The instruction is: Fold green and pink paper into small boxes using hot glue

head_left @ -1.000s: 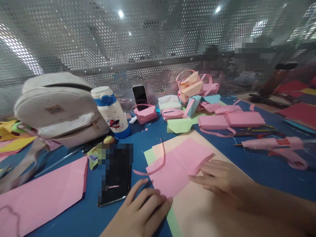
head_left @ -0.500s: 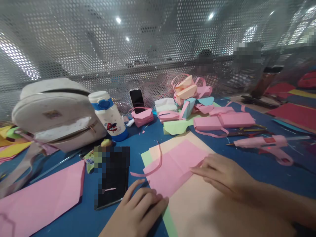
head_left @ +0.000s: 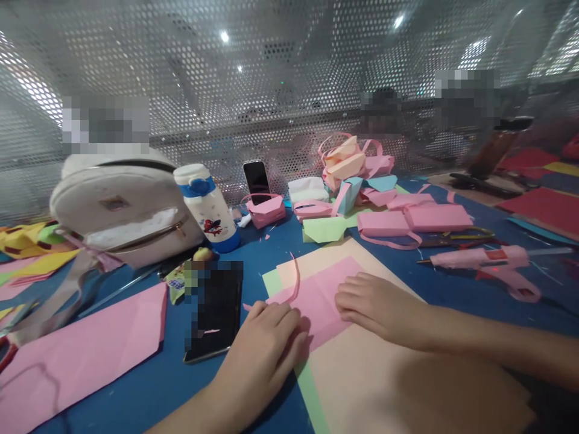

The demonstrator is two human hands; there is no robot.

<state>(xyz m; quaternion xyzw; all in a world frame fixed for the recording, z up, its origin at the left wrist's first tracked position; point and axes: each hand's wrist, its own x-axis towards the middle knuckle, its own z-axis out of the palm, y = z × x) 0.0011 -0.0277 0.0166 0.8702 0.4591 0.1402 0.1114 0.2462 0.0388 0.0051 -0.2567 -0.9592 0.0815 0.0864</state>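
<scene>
A pink paper sheet (head_left: pixel 321 289) with a faint crease lies on a stack of peach paper (head_left: pixel 357 380) and green paper (head_left: pixel 312 392). My left hand (head_left: pixel 275 337) is at the sheet's left edge, fingers bent and drawn together on it; the fingertips are partly hidden. Over the right part of the sheet, my right hand (head_left: pixel 375 307) has its fingers curled together on the paper, covering its near right edge. A thin pink paper strip (head_left: pixel 296 280) curls up beside my left hand, its other end passing behind the fingers.
To the left are a dark phone-like slab (head_left: pixel 217 313), a large pink sheet (head_left: pixel 90 349), a backpack (head_left: pixel 122 211) and a bottle (head_left: pixel 210 211). Small folded paper bags (head_left: pixel 384 223) stand behind the stack. A pink glue gun (head_left: pixel 484 259) lies right. A perforated metal panel (head_left: pixel 289 78) rises behind.
My left hand has moved up and right onto the sheet's edge, its fingers drawing in. My right hand has shifted left over the sheet. The view has turned slightly left.
</scene>
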